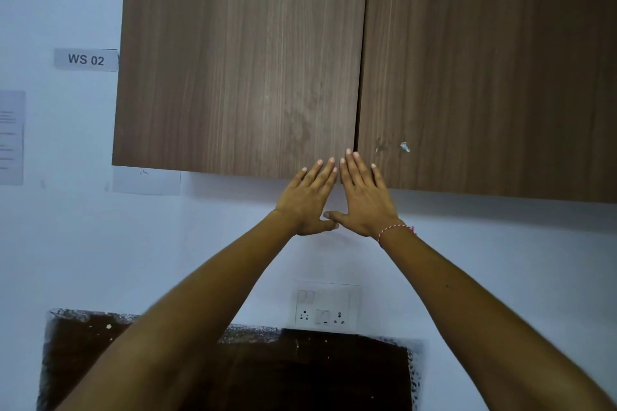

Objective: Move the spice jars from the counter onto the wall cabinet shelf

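Observation:
A brown wood-grain wall cabinet fills the upper view, with its left door (240, 60) and right door (484, 70) both closed. My left hand (309, 198) lies flat, fingers spread, on the bottom corner of the left door beside the centre gap. My right hand (362, 197), with a red thread on the wrist, rests flat on the bottom corner of the right door. The two thumbs touch below the cabinet's lower edge. No spice jars, counter or shelf are in view.
A white wall runs below and left of the cabinet. It carries a "WS 02" label (86, 59), a paper sheet (11, 137) at far left and a switch and socket plate (325, 309). A dark brown panel (317, 374) lies along the bottom.

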Tool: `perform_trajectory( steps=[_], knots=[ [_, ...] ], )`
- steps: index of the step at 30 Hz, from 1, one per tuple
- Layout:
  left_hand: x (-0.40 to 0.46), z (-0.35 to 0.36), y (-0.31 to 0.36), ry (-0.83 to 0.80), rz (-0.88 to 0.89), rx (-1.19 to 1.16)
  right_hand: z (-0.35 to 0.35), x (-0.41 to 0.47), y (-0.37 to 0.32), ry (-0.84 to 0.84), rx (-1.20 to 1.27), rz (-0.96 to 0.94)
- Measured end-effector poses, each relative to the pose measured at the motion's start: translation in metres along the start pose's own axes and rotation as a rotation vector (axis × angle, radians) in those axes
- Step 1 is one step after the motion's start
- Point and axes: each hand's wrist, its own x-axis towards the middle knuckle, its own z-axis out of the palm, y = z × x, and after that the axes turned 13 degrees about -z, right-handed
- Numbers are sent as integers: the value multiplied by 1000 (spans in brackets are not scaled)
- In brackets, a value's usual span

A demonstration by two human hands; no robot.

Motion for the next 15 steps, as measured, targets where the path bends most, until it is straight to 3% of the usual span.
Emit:
perform_trajectory(
  steps=[15],
  knots=[
    [9,11,4,-29,-17,-9,13,6,12,-13,51,-77]
  ],
)
